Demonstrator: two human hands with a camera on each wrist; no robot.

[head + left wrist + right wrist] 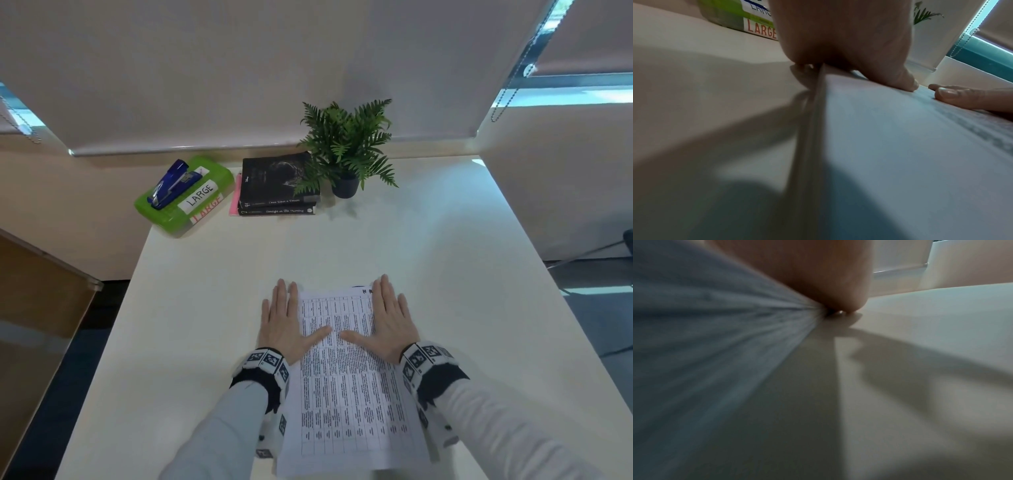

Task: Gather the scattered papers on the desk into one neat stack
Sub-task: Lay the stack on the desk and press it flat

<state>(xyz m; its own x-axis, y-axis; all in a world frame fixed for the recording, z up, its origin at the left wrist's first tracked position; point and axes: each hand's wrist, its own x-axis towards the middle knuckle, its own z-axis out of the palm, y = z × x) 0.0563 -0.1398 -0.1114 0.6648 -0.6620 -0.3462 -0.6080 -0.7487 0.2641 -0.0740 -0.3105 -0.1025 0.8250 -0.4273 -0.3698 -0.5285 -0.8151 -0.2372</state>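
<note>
A stack of printed papers (346, 383) with table grids lies lengthwise on the white desk (205, 308), near its front edge. My left hand (284, 322) lies flat along the stack's left edge, fingers straight, thumb resting on the top sheet. My right hand (390, 318) lies flat along the right edge, thumb also on the sheet. In the left wrist view the stack's left side (812, 129) runs under my palm (838, 32), and the right thumb (962, 97) rests on the top sheet. The right wrist view shows the blurred paper (705, 353) beside my palm (818, 272).
At the desk's back left sits a green plastic box (181, 195) labelled LARGE with a blue stapler (173, 183) on top. Two dark books (277, 186) are stacked beside it, on something pink. A potted fern (346, 154) stands to their right. Window blinds hang behind.
</note>
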